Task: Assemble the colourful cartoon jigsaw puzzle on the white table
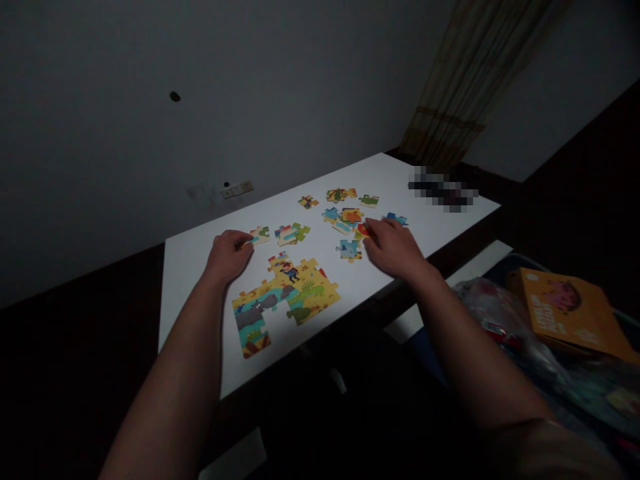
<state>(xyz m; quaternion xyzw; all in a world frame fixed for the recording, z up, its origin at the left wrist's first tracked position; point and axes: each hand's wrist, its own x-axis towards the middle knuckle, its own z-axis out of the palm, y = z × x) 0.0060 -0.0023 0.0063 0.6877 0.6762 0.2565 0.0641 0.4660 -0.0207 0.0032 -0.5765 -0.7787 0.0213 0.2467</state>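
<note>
While a green-and-cream puzzle piece [259, 235] is met at its edge by the bent fingers of the left hand [229, 257], beyond the joined puzzle section [313, 287] and toward its left, a red piece [364, 231] is partly covered by the curled right hand [393, 245], to the section's right; whether either is gripped cannot be told. Loose pieces [351, 215] are scattered beyond the section, and an orange box [575, 307] is seen well to its right
</note>
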